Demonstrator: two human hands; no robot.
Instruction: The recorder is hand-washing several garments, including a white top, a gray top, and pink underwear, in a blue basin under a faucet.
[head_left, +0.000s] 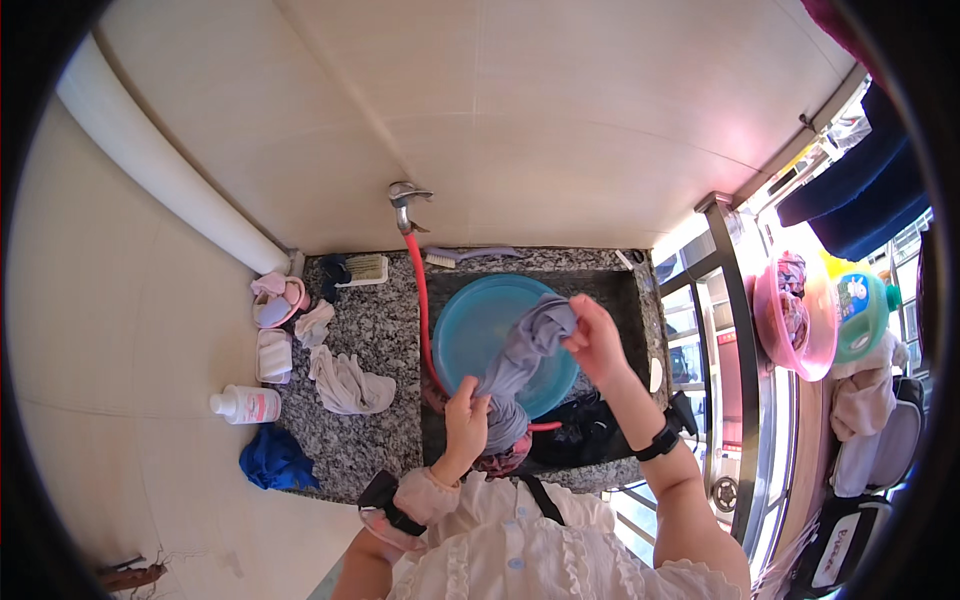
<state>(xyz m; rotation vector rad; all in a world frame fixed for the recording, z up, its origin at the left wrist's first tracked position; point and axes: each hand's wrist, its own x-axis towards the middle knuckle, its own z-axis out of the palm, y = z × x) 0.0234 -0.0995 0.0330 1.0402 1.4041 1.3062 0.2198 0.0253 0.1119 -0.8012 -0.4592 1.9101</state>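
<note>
A grey-blue cloth garment stretches between my two hands above a round teal plastic basin. My right hand pinches its upper end over the basin's right side. Lower down, my left hand grips the cloth near the basin's front rim. The garment's lower end hangs bunched beside the left hand, close to a red patterned cloth. Cloudy water appears to lie in the basin, which stands in a dark stone sink. Black fabric lies in the sink's front right part.
A red hose runs from the wall tap into the sink. On the granite counter lie a scrub brush, a pale cloth, a white bottle and blue cloth. A long-handled brush rests behind the basin.
</note>
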